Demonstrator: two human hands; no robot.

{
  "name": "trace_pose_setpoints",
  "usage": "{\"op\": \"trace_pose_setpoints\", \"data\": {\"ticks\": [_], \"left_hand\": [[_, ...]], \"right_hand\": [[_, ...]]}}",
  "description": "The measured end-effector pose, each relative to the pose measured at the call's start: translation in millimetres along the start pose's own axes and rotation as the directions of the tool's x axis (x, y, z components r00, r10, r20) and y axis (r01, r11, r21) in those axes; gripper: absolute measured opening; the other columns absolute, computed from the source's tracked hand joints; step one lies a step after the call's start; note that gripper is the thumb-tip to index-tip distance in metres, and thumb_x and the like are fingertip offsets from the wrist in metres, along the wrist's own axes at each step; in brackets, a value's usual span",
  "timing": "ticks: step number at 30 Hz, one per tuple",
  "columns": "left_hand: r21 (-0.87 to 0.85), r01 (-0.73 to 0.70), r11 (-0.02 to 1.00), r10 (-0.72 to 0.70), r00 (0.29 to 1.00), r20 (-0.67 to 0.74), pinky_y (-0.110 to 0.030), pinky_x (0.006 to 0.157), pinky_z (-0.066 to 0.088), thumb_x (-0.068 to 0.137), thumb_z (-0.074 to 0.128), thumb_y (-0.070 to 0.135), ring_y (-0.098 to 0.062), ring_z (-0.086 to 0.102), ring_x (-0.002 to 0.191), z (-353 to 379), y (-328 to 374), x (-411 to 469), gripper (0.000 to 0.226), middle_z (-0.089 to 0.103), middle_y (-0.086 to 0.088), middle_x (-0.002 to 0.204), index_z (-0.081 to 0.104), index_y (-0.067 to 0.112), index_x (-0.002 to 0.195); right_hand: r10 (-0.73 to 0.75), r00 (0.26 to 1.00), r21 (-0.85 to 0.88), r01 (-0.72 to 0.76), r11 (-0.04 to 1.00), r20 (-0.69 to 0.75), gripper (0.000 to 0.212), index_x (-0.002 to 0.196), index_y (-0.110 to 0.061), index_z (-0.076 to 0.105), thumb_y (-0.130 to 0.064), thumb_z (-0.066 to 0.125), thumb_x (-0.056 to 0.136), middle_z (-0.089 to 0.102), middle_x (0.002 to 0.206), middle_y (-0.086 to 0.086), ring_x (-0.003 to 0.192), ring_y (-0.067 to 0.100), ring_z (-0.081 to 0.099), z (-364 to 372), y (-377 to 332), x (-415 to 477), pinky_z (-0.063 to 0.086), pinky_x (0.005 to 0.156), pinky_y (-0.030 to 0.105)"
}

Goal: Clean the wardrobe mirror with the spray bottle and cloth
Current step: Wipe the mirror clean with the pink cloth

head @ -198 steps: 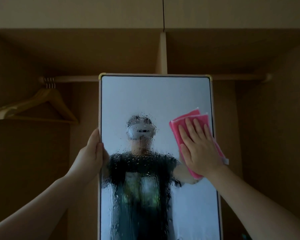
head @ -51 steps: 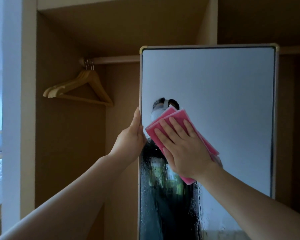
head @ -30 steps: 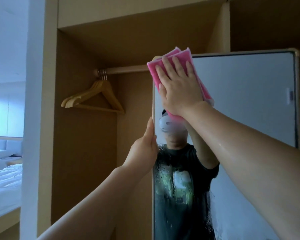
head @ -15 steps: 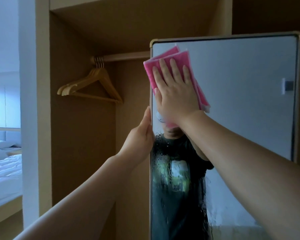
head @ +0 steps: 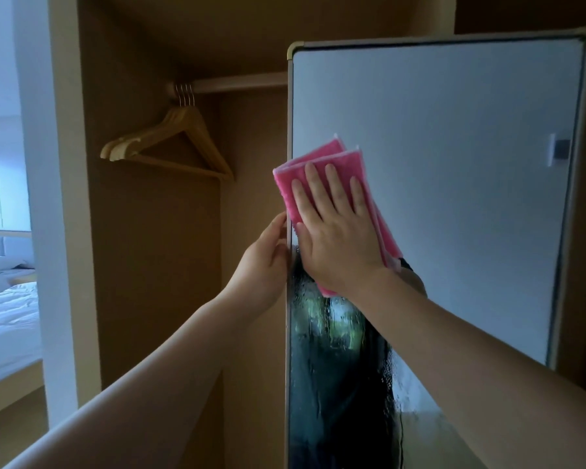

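Observation:
A tall framed wardrobe mirror (head: 454, 147) stands upright in front of me. Its upper glass looks wiped; water drops still cover the lower left part. My right hand (head: 335, 231) lies flat on a folded pink cloth (head: 318, 164) and presses it against the glass near the left edge, at mid height. My left hand (head: 268, 262) grips the mirror's left frame edge just below the cloth. No spray bottle is in view.
Behind the mirror is an open wooden wardrobe with a rail (head: 237, 83) and wooden hangers (head: 170, 143) at the left. A white-sheeted bed (head: 7, 316) shows past the wardrobe's left side panel (head: 65, 214).
My right hand has slid the pink cloth down the left side of the glass from near the top corner to mid height. My left hand stays on the frame edge.

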State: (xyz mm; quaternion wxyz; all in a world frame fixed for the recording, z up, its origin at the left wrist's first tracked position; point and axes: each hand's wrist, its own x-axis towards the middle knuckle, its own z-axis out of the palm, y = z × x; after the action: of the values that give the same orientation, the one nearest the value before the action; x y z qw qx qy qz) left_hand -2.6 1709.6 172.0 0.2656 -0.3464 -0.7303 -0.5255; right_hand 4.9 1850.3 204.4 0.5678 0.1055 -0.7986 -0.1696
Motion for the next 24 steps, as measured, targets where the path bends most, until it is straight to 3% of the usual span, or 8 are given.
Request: {"op": "trace_pose_setpoints", "data": {"ticks": [5, 8, 11, 14, 16, 18, 22, 24], "left_hand": [[-0.12, 0.105, 0.987, -0.103, 0.994, 0.022, -0.039, 0.091, 0.054, 0.1, 0.034, 0.0, -0.016, 0.065, 0.108, 4, -21, -22, 0.049, 0.065, 0.002, 0.12, 0.04, 0.026, 0.142], [-0.092, 0.217, 0.972, -0.217, 0.976, 0.018, -0.031, 0.089, 0.054, 0.094, 0.038, -0.008, -0.007, 0.064, 0.104, 10, -39, -45, 0.057, 0.062, 0.01, 0.111, 0.036, 0.019, 0.144], [-0.041, 0.292, 0.956, -0.29, 0.956, 0.05, -0.035, 0.1, 0.05, 0.09, 0.039, -0.008, -0.009, 0.06, 0.114, 17, -56, -64, 0.062, 0.061, 0.012, 0.123, 0.043, 0.031, 0.138], [-0.042, 0.353, 0.935, -0.349, 0.934, 0.076, -0.032, 0.102, 0.047, 0.088, 0.038, -0.012, -0.008, 0.059, 0.116, 25, -64, -78, 0.07, 0.063, 0.017, 0.118, 0.049, 0.05, 0.12], [-0.026, 0.383, 0.923, -0.38, 0.92, 0.092, -0.029, 0.105, 0.044, 0.09, 0.038, -0.012, -0.006, 0.056, 0.119, 30, -68, -88, 0.065, 0.061, 0.021, 0.117, 0.046, 0.035, 0.134], [-0.038, 0.39, 0.92, -0.385, 0.917, 0.106, -0.036, 0.109, 0.042, 0.09, 0.039, -0.009, -0.009, 0.054, 0.124, 32, -74, -94, 0.063, 0.061, 0.012, 0.127, 0.039, 0.021, 0.145], [-0.051, 0.405, 0.913, -0.4, 0.913, 0.084, -0.038, 0.107, 0.045, 0.091, 0.04, -0.009, -0.009, 0.058, 0.12, 33, -77, -100, 0.059, 0.063, 0.008, 0.126, 0.043, 0.02, 0.142], [-0.051, 0.401, 0.915, -0.395, 0.913, 0.1, -0.033, 0.104, 0.047, 0.089, 0.04, -0.013, -0.009, 0.06, 0.118, 35, -75, -105, 0.063, 0.066, 0.012, 0.121, 0.047, 0.03, 0.135]], "right_hand": [[-0.03, 0.999, 0.043, 0.03, 0.999, -0.01, 0.057, 0.15, -0.014, 0.028, -0.036, 0.021, 0.098, 0.023, 0.157, 0.014, 0.146, 0.035, 0.015, -5, 7, 3, 0.008, 0.119, 0.052], [-0.063, 0.998, 0.016, 0.063, 0.998, 0.004, 0.058, 0.151, -0.014, 0.026, -0.036, 0.021, 0.098, 0.021, 0.158, 0.014, 0.147, 0.035, 0.013, -4, 11, 4, 0.006, 0.119, 0.052], [-0.086, 0.996, -0.015, 0.086, 0.996, 0.001, 0.057, 0.152, -0.013, 0.024, -0.035, 0.022, 0.099, 0.02, 0.158, 0.015, 0.147, 0.035, 0.012, -2, 14, 3, 0.006, 0.119, 0.052], [-0.094, 0.996, -0.024, 0.093, 0.995, -0.011, 0.057, 0.151, -0.013, 0.026, -0.035, 0.023, 0.099, 0.021, 0.158, 0.015, 0.147, 0.036, 0.013, -1, 16, 3, 0.005, 0.119, 0.052], [-0.096, 0.995, -0.037, 0.096, 0.995, -0.017, 0.057, 0.151, -0.013, 0.027, -0.035, 0.023, 0.099, 0.022, 0.157, 0.015, 0.146, 0.036, 0.015, 0, 16, 3, 0.004, 0.119, 0.051], [-0.099, 0.995, -0.051, 0.097, 0.994, -0.018, 0.056, 0.15, -0.013, 0.028, -0.036, 0.024, 0.099, 0.023, 0.157, 0.015, 0.146, 0.036, 0.016, 0, 16, 4, 0.004, 0.119, 0.051], [-0.099, 0.995, -0.066, 0.098, 0.993, -0.019, 0.057, 0.15, -0.012, 0.028, -0.036, 0.025, 0.099, 0.024, 0.157, 0.015, 0.146, 0.036, 0.016, 0, 15, 5, 0.007, 0.119, 0.052], [-0.093, 0.995, -0.067, 0.092, 0.994, -0.021, 0.057, 0.15, -0.012, 0.028, -0.037, 0.024, 0.099, 0.024, 0.157, 0.015, 0.146, 0.036, 0.017, 0, 14, 5, 0.007, 0.119, 0.052]]}}
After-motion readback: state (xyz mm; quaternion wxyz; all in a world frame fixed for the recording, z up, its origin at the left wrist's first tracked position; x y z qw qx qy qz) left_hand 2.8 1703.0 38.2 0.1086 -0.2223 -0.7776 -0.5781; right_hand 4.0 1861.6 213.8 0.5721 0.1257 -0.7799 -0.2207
